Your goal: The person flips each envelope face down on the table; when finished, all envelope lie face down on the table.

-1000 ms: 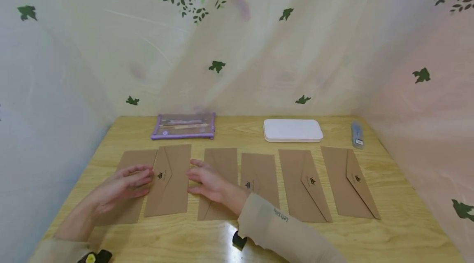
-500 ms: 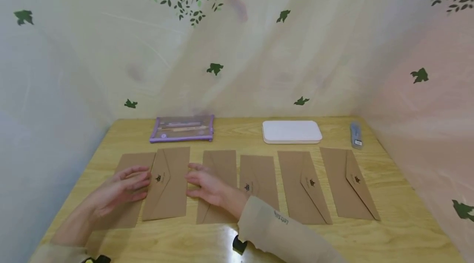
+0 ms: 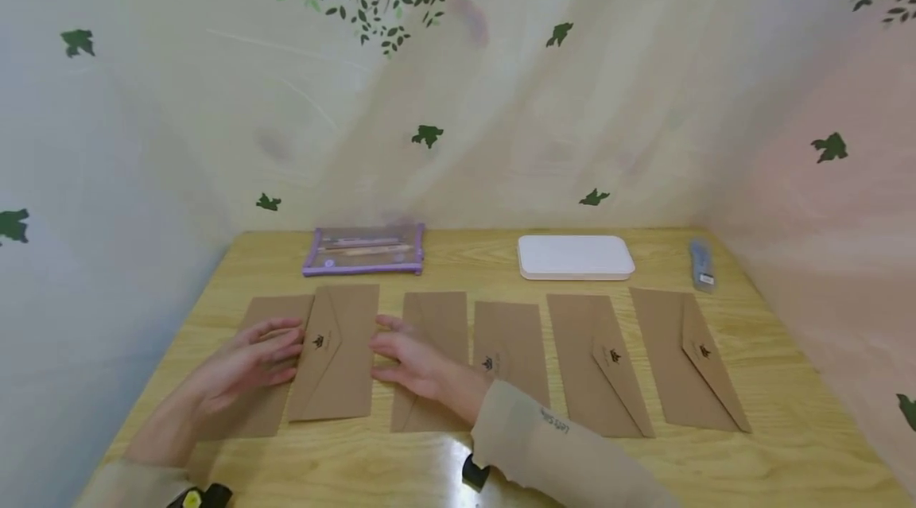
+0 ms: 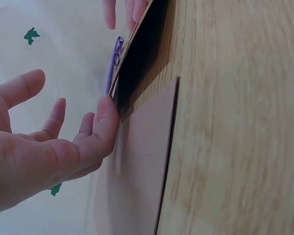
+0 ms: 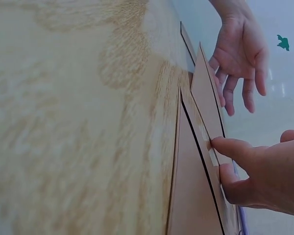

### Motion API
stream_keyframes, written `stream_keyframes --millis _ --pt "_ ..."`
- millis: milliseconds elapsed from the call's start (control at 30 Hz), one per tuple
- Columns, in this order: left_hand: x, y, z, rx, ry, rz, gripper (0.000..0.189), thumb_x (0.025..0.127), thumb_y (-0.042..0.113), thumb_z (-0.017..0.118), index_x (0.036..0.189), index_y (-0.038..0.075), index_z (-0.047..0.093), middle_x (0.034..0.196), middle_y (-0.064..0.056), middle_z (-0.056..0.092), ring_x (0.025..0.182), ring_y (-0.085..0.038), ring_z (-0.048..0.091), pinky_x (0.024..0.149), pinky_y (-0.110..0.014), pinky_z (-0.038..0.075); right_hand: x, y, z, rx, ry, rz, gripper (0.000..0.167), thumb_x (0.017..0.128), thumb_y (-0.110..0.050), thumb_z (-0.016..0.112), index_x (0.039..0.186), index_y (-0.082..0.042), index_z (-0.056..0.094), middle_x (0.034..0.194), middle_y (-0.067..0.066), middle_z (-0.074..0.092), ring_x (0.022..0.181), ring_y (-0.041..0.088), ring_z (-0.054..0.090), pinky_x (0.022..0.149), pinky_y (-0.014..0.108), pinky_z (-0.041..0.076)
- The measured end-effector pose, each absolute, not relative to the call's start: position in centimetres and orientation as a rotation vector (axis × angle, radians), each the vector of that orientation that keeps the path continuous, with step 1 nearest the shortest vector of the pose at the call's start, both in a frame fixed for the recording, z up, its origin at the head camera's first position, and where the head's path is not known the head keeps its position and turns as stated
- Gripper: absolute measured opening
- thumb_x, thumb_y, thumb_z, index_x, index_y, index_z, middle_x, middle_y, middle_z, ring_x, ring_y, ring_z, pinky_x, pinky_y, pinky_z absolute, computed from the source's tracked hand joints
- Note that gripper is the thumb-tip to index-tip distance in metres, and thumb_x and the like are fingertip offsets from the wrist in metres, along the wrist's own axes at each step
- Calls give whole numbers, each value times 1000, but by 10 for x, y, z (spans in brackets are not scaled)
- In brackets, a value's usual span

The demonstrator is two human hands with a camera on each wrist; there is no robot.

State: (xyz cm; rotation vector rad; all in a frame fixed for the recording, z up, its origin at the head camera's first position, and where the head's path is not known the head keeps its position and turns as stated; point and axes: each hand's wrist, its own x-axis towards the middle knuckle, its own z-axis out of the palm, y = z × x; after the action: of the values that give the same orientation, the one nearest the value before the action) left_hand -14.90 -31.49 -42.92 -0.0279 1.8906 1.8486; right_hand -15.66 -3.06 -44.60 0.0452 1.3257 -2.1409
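Between my two hands is a brown kraft envelope (image 3: 339, 381) with a small dark crown print on its flap. The fingertips of my left hand (image 3: 239, 365) touch its left edge, thumb held apart from it in the left wrist view. My right hand (image 3: 418, 365) has its fingertips at the opposite edge. In the left wrist view the envelope's dark underside (image 4: 142, 54) shows, raised off the table over a shadow. Another envelope (image 3: 250, 420) lies partly hidden beneath my left hand, and a third (image 3: 429, 317) lies under my right hand and wrist.
More brown envelopes lie to the right in a row, the farthest one (image 3: 665, 365) near the table's right side. Along the back are a purple-edged clear pencil pouch (image 3: 365, 241), a white flat case (image 3: 576, 257) and a small grey-blue packet (image 3: 702, 263). A patterned curtain hangs behind.
The head view shifts slightly. Both hands and the envelope between them keep nearly the same places on the table.
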Motion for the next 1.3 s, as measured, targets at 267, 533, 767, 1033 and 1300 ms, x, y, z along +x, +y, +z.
stream_keyframes --millis 267,533,767,1033,1300 --pt "-154 -308 -438 -40 1893 1843 56 107 23 54 151 -3 30 147 -20 38 122 -17 53 101 -42 52 -156 -24 -449 36 1332 -2133 71 94 4 54 158 1 24 155 32 26 147 44 24 113 63 33" --pt "-154 -311 -437 -50 1868 1851 44 107 24 55 145 6 41 137 -6 47 119 -15 53 99 -40 53 -156 -25 -453 35 1331 -2126 71 93 4 55 158 0 25 158 32 21 147 46 22 112 64 34" --pt "-154 -310 -436 -73 1873 1845 47 106 25 55 146 5 40 138 -5 45 118 -14 53 98 -39 54 -156 -26 -453 34 1322 -2124 72 94 3 55 158 0 24 159 33 21 148 46 22 113 64 33" --pt "-156 -305 -434 -62 1931 1813 74 108 29 52 158 2 5 158 -28 18 134 -32 39 95 -39 52 -156 -28 -449 56 1315 -2139 74 93 2 55 159 -4 23 155 36 25 146 47 24 111 66 34" --pt "-156 -304 -431 -42 1922 1820 76 109 30 48 160 7 -4 156 -30 21 123 -26 51 98 -44 51 -159 -31 -445 67 1276 -2128 79 93 -3 58 161 -8 19 157 33 27 148 46 21 106 72 34"
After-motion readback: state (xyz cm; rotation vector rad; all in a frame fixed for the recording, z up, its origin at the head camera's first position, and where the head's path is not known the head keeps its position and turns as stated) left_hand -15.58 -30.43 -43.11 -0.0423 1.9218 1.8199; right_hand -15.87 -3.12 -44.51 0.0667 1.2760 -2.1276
